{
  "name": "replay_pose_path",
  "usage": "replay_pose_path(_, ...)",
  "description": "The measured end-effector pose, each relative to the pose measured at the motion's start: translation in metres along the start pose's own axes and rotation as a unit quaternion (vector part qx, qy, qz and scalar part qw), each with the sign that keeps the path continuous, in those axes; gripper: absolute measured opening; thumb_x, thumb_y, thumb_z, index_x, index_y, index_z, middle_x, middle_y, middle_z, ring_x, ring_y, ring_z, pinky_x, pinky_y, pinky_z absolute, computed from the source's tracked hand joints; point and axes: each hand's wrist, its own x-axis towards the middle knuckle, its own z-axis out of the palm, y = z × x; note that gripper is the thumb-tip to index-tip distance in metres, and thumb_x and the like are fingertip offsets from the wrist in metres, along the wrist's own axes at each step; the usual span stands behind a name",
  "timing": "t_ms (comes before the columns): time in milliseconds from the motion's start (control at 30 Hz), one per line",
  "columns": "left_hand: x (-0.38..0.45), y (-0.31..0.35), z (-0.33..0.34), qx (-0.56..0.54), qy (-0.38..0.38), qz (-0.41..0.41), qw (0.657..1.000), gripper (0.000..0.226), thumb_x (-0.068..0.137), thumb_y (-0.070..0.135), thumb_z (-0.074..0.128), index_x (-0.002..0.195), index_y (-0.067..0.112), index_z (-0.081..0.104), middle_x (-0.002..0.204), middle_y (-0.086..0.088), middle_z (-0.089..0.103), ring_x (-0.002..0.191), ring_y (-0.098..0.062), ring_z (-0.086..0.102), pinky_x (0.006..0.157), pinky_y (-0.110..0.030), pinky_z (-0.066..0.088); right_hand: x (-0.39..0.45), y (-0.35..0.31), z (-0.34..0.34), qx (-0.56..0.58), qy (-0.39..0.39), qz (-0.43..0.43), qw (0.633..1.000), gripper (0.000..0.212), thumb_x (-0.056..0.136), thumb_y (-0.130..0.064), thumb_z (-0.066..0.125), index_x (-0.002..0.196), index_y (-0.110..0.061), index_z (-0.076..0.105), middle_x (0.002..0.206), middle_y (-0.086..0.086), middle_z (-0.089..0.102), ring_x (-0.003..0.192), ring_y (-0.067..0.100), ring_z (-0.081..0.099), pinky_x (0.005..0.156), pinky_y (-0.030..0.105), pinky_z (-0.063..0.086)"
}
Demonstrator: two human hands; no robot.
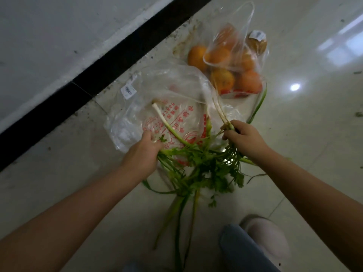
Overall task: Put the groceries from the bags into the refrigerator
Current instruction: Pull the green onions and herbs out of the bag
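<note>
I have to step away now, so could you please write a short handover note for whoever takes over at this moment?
Left hand: grips the leafy green herb bunch beside a white-stemmed spring onion.
Right hand: pinches a few thin pale herb stalks.
Clear plastic bag with red print: flat on the floor under the greens.
Second clear plastic bag holding round orange fruit: on the floor behind; one orange sits at its left edge.
Done: greens out of their bag.
Left: gather the greens and store everything; no refrigerator is in view.
</note>
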Motion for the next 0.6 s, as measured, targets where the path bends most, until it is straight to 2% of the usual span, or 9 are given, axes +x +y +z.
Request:
replay_pose_path(100, -0.001, -0.005, 0.0, -0.004, 0.009, 0.026, 1.0, 0.03, 0.091, 0.01, 0.049, 0.119, 0.007, 0.06, 0.136, -0.012, 0.042, 0.11, -0.03, 0.056, 0.087, -0.036, 0.049, 0.001, -0.002, -0.006, 0.074, 0.028, 0.04, 0.996, 0.017, 0.086, -0.003, 0.044, 0.082, -0.004, 0.06, 0.062, 0.004, 0.045, 0.05, 0.015, 0.038, 0.043, 0.022, 0.032)
replay_pose_path(167, -0.001, -0.008, -0.002, -0.006, 0.009, 0.027, 1.0, 0.028, 0.09, 0.005, 0.047, 0.116, 0.002, 0.058, 0.129, -0.013, 0.049, 0.108, -0.03, 0.057, 0.084, -0.036, 0.048, 0.003, -0.001, -0.009, 0.132, 0.054, 0.078, 0.987, 0.021, 0.085, 0.0, 0.043, 0.072, -0.011, 0.056, 0.06, 0.004, 0.045, 0.049, 0.015, 0.038, 0.04, 0.02, 0.032)
replay_pose_path(300, -0.007, -0.02, -0.002, -0.043, 0.018, 0.017, 0.999, 0.023, 0.087, -0.002, 0.047, 0.109, -0.003, 0.055, 0.113, -0.018, 0.055, 0.101, -0.033, 0.057, 0.08, -0.037, 0.046, 0.005, -0.005, -0.009, 0.233, 0.082, 0.145, 0.958, 0.028, 0.083, 0.004, 0.037, 0.066, -0.012, 0.054, 0.057, 0.004, 0.039, 0.048, 0.016, 0.035, 0.047, 0.026, 0.03)
replay_pose_path(367, -0.011, -0.028, -0.003, -0.078, -0.004, -0.013, 0.997, 0.028, 0.085, 0.006, 0.046, 0.108, -0.005, 0.057, 0.114, -0.02, 0.055, 0.103, -0.033, 0.056, 0.085, -0.037, 0.047, 0.008, -0.008, -0.01, 0.273, 0.108, 0.176, 0.94, 0.028, 0.081, 0.004, 0.036, 0.066, -0.01, 0.054, 0.058, 0.005, 0.04, 0.048, 0.017, 0.036, 0.048, 0.027, 0.031)
replay_pose_path(433, -0.014, -0.035, -0.006, -0.127, -0.032, -0.055, 0.99, 0.051, 0.076, 0.025, 0.036, 0.107, -0.007, 0.061, 0.113, -0.021, 0.056, 0.105, -0.032, 0.055, 0.089, -0.034, 0.044, 0.009, -0.008, -0.014, 0.325, 0.144, 0.206, 0.912, 0.027, 0.079, 0.004, 0.036, 0.065, -0.009, 0.055, 0.057, 0.005, 0.041, 0.05, 0.018, 0.038, 0.051, 0.028, 0.034)
replay_pose_path(467, -0.015, -0.039, -0.008, -0.147, -0.031, -0.07, 0.986, 0.06, 0.071, 0.032, 0.03, 0.101, -0.007, 0.064, 0.108, -0.022, 0.058, 0.102, -0.031, 0.056, 0.088, -0.034, 0.043, 0.009, -0.008, -0.019, 0.354, 0.162, 0.211, 0.897, 0.027, 0.078, 0.005, 0.037, 0.063, -0.009, 0.055, 0.054, 0.004, 0.043, 0.049, 0.018, 0.04, 0.051, 0.027, 0.035)
replay_pose_path(533, -0.016, -0.044, -0.01, -0.15, 0.011, -0.102, 0.983, 0.06, 0.067, 0.047, 0.022, 0.072, 0.0, 0.058, 0.082, -0.021, 0.054, 0.081, -0.027, 0.054, 0.074, -0.036, 0.042, 0.006, -0.006, -0.027, 0.424, 0.173, 0.196, 0.867, 0.026, 0.073, 0.006, 0.036, 0.061, -0.009, 0.055, 0.041, 0.001, 0.048, 0.045, 0.016, 0.044, 0.049, 0.022, 0.038)
replay_pose_path(600, -0.016, -0.044, -0.013, -0.139, 0.08, -0.132, 0.978, 0.049, 0.082, 0.043, 0.036, 0.058, 0.001, 0.048, 0.065, -0.017, 0.045, 0.067, -0.026, 0.047, 0.062, -0.034, 0.034, 0.0, -0.005, -0.032, 0.495, 0.138, 0.156, 0.844, 0.021, 0.056, 0.001, 0.038, 0.058, -0.009, 0.056, 0.037, -0.001, 0.054, 0.042, 0.013, 0.048, 0.047, 0.018, 0.041)
